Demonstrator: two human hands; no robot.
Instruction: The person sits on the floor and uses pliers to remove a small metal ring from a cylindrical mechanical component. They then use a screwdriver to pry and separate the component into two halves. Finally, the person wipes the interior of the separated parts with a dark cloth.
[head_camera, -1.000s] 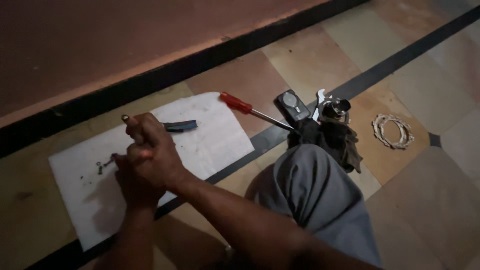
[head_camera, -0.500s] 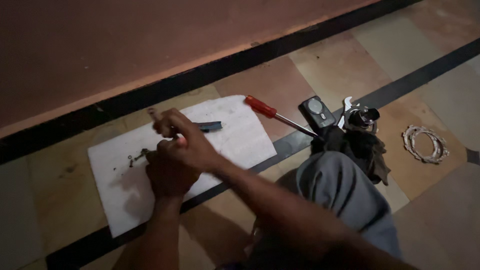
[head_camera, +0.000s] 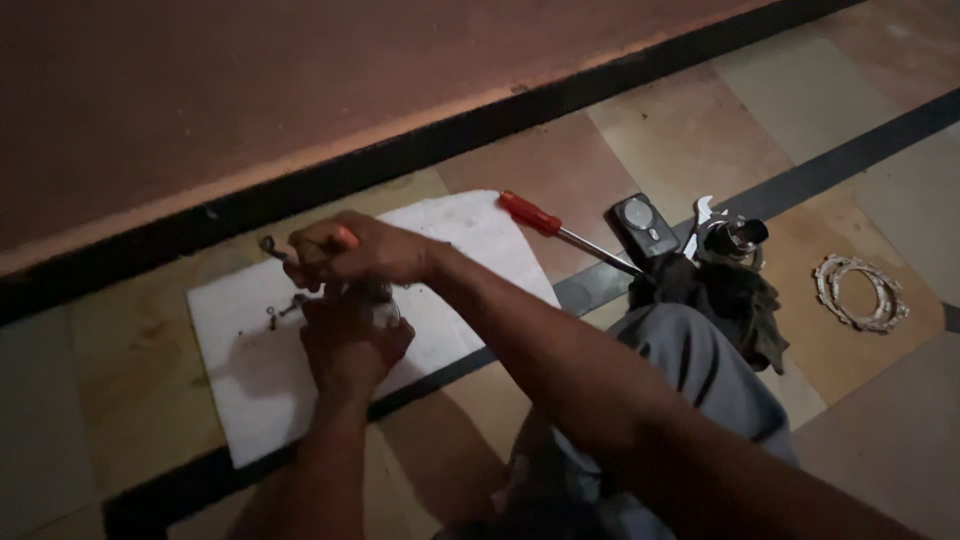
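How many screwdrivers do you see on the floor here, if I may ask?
1: a red-handled screwdriver lies right of the white sheet. The right hand grips an orange-tipped tool, perhaps another.

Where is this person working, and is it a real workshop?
Probably not a proper workshop: it looks like the tiled floor of a room, beside a wall. The person works on a white sheet spread on the floor, with a red-handled screwdriver and a ring-shaped metal part lying loose nearby.

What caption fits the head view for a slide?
Both hands, left hand and right hand, work a small part over white paper; red-handled screwdriver lies beside.
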